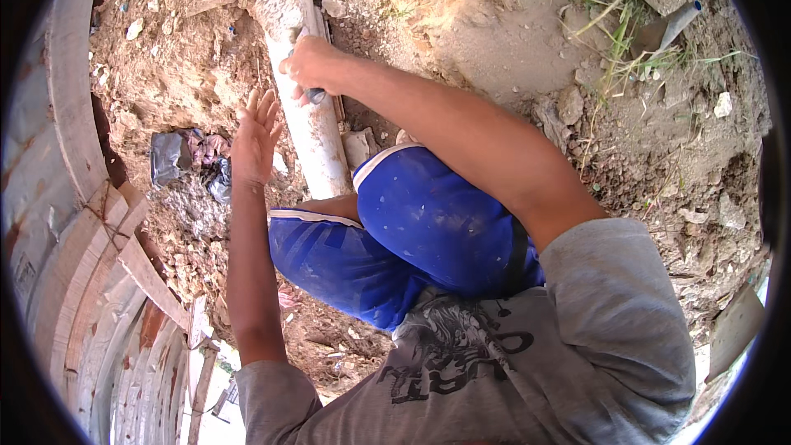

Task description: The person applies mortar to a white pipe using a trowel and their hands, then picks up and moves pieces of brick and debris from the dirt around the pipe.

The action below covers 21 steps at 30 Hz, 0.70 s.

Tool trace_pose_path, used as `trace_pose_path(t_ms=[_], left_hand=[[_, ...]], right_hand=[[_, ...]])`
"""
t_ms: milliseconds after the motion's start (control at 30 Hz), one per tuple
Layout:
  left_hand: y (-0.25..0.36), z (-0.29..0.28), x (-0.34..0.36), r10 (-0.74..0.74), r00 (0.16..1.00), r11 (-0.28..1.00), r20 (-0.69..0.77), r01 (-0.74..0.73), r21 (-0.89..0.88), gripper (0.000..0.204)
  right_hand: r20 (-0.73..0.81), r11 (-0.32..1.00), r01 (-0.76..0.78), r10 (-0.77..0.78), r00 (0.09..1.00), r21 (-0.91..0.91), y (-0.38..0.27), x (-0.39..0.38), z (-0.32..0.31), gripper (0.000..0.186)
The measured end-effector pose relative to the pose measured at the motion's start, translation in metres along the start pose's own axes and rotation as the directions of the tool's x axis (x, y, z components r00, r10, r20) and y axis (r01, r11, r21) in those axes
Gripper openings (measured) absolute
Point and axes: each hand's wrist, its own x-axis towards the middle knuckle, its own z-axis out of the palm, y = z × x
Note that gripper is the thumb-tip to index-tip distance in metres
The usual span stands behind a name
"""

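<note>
A white pipe (pixel 325 161), smeared with grey-brown material, runs lengthwise through the dirt from my knees to the top of the view. My right hand (pixel 311 62) is closed round the dark handle of a trowel (pixel 315 96) over the pipe. The trowel's blade seems coated in pale wet mortar, so its outline is hard to tell from the pipe. My left hand (pixel 257 136) is open, fingers spread and holding nothing, just left of the pipe.
Corrugated metal sheets (pixel 37 156) and wooden boards (pixel 74 115) line the left side. Dark crumpled plastic (pixel 170 156) lies in rubble left of the pipe. Grass (pixel 606 4) and a short tube (pixel 676 25) are at the upper right. My bent knees (pixel 412 214) are below.
</note>
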Motion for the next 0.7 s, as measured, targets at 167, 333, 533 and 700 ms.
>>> trace_pose_path(t_ms=[167,333,533,700], left_hand=[[-0.155,-0.089,-0.027,0.176,0.979,0.601,0.098,-0.186,0.777,0.120],[-0.165,-0.025,-0.017,0.234,0.967,0.384,-0.103,0.006,0.923,0.130],[-0.164,-0.023,-0.025,0.266,0.950,0.390,-0.166,0.051,0.919,0.128],[-0.161,-0.026,-0.012,0.273,0.955,0.371,-0.117,0.008,0.928,0.130]], right_hand=[[-0.151,0.999,0.029,-0.025,0.988,0.020,-0.004,-0.043,-0.027,0.025],[-0.241,0.976,-0.069,0.018,0.970,-0.208,0.024,-0.079,-0.076,0.030],[-0.086,0.528,0.044,-0.218,0.972,-0.848,0.086,-0.067,-0.063,0.038],[-0.115,0.501,-0.114,0.029,0.993,-0.858,0.087,-0.054,-0.064,0.030]])
